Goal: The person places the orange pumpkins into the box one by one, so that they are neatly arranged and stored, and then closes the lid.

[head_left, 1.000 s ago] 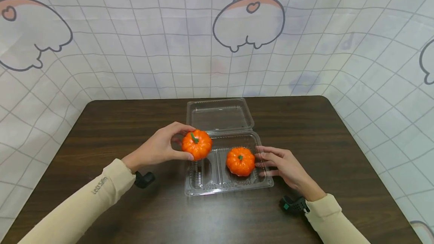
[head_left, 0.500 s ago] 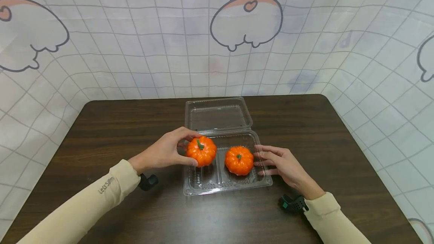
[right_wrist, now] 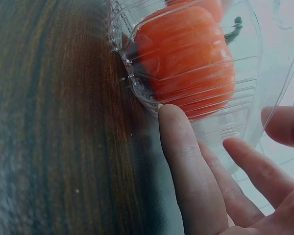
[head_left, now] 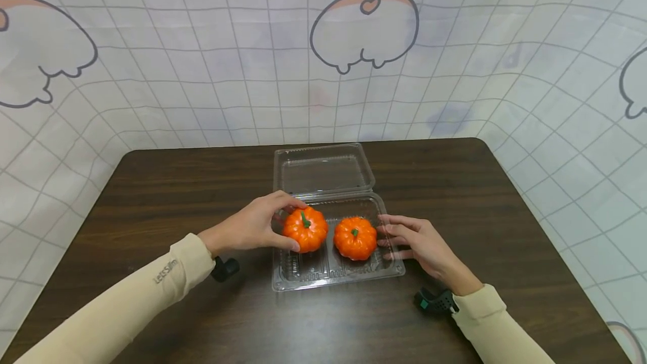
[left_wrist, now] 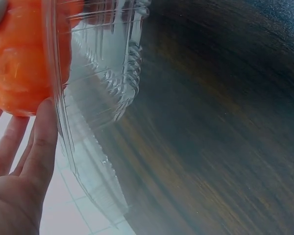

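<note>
My left hand (head_left: 247, 224) grips a small orange pumpkin (head_left: 305, 230) with a green stem, thumb on the near side and fingers behind. This pumpkin is over the left compartment of a clear plastic clamshell container (head_left: 337, 282). In the left wrist view the pumpkin (left_wrist: 24, 63) shows beside the container's thin rim. A second orange pumpkin (head_left: 355, 239) sits in the right compartment, stem up. My right hand (head_left: 427, 249) has its fingers loosely extended against the container's right side. The right wrist view shows a fingertip (right_wrist: 171, 117) at the clear ribbed wall, with the pumpkin behind it.
The container's clear lid (head_left: 323, 170) lies folded back toward the far edge of the dark wooden table (head_left: 192, 178). A white grid-patterned cloth (head_left: 212, 72) with cartoon animal prints hangs behind and at both sides. Each wrist carries a black strapped device (head_left: 436, 301).
My left hand has carried its pumpkin rightward and slightly nearer, from the container's left rim to over the left compartment. The right hand has stayed at the container's side.
</note>
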Tool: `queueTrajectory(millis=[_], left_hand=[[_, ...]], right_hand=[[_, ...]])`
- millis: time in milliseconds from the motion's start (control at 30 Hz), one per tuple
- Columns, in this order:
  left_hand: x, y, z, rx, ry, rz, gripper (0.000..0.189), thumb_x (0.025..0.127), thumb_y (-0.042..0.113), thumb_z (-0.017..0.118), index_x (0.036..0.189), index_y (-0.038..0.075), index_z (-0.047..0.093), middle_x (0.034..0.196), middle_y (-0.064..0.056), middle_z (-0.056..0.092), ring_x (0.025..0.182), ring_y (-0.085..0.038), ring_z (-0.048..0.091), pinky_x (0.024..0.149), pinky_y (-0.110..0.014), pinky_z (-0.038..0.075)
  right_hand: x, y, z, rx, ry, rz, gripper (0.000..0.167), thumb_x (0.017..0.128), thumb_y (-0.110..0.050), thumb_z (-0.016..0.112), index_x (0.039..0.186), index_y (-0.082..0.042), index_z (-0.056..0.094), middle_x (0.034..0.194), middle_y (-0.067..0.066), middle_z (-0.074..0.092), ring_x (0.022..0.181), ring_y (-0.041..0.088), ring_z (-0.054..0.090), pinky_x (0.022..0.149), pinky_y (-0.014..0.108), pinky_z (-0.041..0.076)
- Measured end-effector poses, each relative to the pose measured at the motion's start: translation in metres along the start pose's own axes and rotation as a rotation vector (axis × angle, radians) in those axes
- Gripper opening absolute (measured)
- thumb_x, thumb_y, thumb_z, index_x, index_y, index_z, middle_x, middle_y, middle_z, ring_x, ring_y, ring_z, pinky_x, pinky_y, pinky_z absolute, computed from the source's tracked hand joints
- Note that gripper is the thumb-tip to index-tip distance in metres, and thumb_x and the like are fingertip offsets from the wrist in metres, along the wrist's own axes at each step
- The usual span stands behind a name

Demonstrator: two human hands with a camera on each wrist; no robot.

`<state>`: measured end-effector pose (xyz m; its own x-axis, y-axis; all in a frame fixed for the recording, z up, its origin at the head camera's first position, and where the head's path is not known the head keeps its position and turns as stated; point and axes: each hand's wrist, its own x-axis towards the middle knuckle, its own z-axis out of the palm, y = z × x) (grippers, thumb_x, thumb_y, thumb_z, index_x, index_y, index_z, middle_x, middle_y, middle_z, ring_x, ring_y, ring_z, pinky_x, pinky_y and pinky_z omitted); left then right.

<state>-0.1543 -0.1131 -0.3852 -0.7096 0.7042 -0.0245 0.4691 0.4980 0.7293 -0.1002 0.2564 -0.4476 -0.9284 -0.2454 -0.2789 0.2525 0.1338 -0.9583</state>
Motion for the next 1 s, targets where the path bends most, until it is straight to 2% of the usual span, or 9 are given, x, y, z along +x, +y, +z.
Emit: queueTrajectory(millis=[367, 567, 733, 1000], left_hand=[[0.006, 0.007, 0.002, 0.139, -0.072, 0.008, 0.070, 0.080, 0.043, 0.089, 0.139, 0.021, 0.060, 0.136, 0.000, 0.059, 0.117, -0.018, 0.059, 0.100, -0.037, 0.056], [0.011, 0.007, 0.002, 0.165, -0.125, 0.019, 0.067, 0.081, 0.039, 0.089, 0.138, 0.020, 0.060, 0.136, -0.001, 0.059, 0.118, -0.019, 0.059, 0.104, -0.044, 0.057], [0.014, 0.007, 0.001, 0.172, -0.159, 0.004, 0.067, 0.080, 0.036, 0.090, 0.137, 0.018, 0.060, 0.136, -0.002, 0.060, 0.119, -0.020, 0.058, 0.106, -0.044, 0.056], [0.022, 0.007, 0.003, 0.215, -0.190, 0.040, 0.067, 0.079, 0.033, 0.091, 0.136, 0.014, 0.061, 0.133, -0.001, 0.064, 0.118, -0.019, 0.059, 0.106, -0.043, 0.056]], right_hand=[[-0.002, -0.003, 0.000, -0.007, -0.005, -0.004, 0.058, 0.105, -0.029, 0.061, 0.153, -0.001, 0.047, 0.151, 0.030, 0.053, 0.113, 0.023, 0.075, 0.087, 0.043, 0.065], [-0.003, -0.002, 0.001, -0.010, -0.006, -0.006, 0.057, 0.105, -0.029, 0.061, 0.153, 0.000, 0.047, 0.151, 0.030, 0.053, 0.114, 0.024, 0.074, 0.087, 0.043, 0.065], [-0.002, 0.000, 0.001, -0.003, 0.003, 0.013, 0.056, 0.105, -0.029, 0.062, 0.153, -0.002, 0.049, 0.151, 0.029, 0.054, 0.114, 0.025, 0.075, 0.087, 0.044, 0.065], [-0.001, 0.000, 0.000, -0.005, 0.001, 0.003, 0.055, 0.106, -0.028, 0.060, 0.153, -0.002, 0.048, 0.151, 0.029, 0.054, 0.114, 0.025, 0.075, 0.087, 0.043, 0.065]])
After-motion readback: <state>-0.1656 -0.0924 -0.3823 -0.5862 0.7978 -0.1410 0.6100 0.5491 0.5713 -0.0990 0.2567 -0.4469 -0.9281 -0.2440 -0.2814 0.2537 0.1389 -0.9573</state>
